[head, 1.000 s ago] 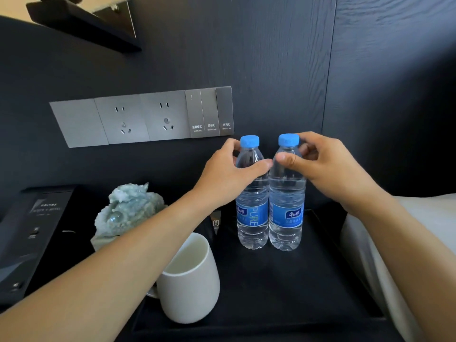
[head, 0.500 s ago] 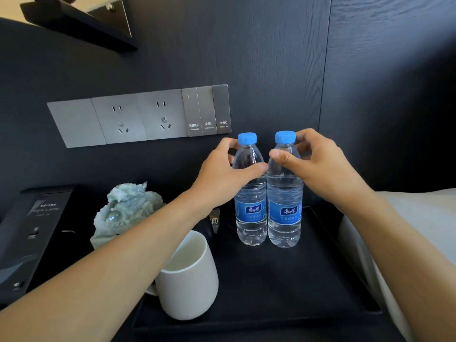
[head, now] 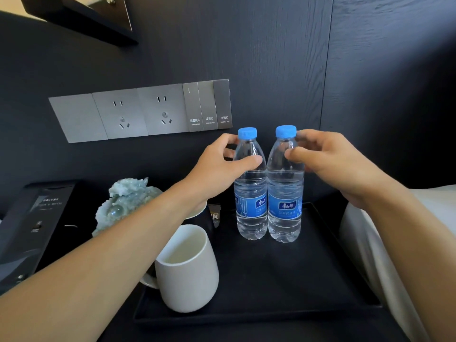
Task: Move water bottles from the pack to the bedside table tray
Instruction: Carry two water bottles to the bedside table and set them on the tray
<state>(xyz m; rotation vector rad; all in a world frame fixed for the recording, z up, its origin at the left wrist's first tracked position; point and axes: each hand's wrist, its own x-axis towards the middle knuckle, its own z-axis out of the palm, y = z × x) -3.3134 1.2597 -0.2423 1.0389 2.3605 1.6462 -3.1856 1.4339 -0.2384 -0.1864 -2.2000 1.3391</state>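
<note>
We are looking down at a dark bedside table [head: 365, 329] that is carrying a black tray [head: 283, 287] — the tray is sitting flat, its low rim running along the near edge. Directly on the table, left of the tray, a pale green stone carving [head: 123, 203] is standing, and further left a black box [head: 32, 228] is lying — its purpose we cannot tell.

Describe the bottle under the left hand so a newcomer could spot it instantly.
Start at the black tray on the bedside table. Two upright blue-capped bottles stand side by side at its back. The left bottle is the one nearer the white mug, below the wall switches, with the left hand around its shoulder.
</note>
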